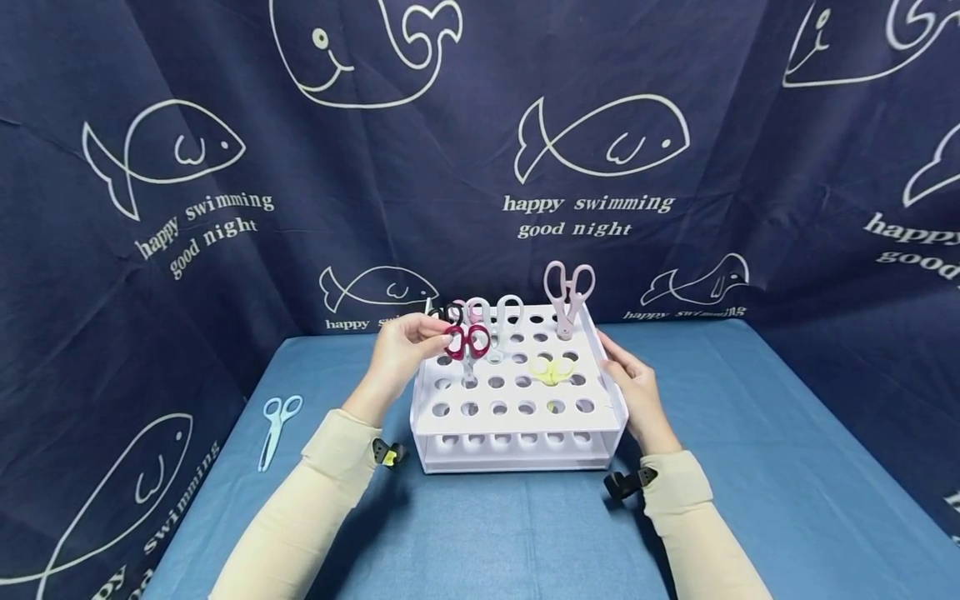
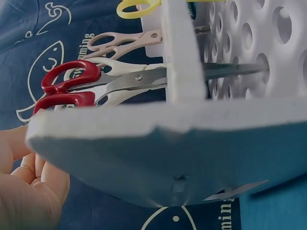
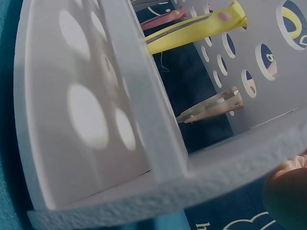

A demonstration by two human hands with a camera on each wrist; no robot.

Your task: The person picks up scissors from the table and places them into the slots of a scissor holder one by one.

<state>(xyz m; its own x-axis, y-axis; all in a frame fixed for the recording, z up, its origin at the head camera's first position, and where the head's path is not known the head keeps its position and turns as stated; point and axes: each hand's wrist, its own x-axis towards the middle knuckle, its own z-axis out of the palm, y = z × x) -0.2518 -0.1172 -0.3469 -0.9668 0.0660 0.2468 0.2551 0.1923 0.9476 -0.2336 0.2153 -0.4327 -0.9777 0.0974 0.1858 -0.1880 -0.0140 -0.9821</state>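
Note:
A white rack (image 1: 480,423) with rows of round holes stands on the table. My left hand (image 1: 397,358) is at its left side, thumb and finger pinching a handle loop of red-handled scissors (image 1: 468,340). Their blades pass down through a hole, as the left wrist view shows. My right hand (image 1: 637,392) rests against the rack's right side, its fingers on the outer wall and partly hidden. Yellow scissors (image 1: 551,371), pale pink scissors (image 1: 568,292) and white scissors (image 1: 510,308) stand in other holes. Black-handled scissors (image 1: 454,312) and pink ones are partly hidden behind the left fingers.
Light blue scissors (image 1: 275,425) lie on the blue tablecloth (image 1: 495,533) left of the rack. A dark blue curtain (image 1: 465,208) with white fish drawings hangs close behind. Raised side walls border the rack's holed top.

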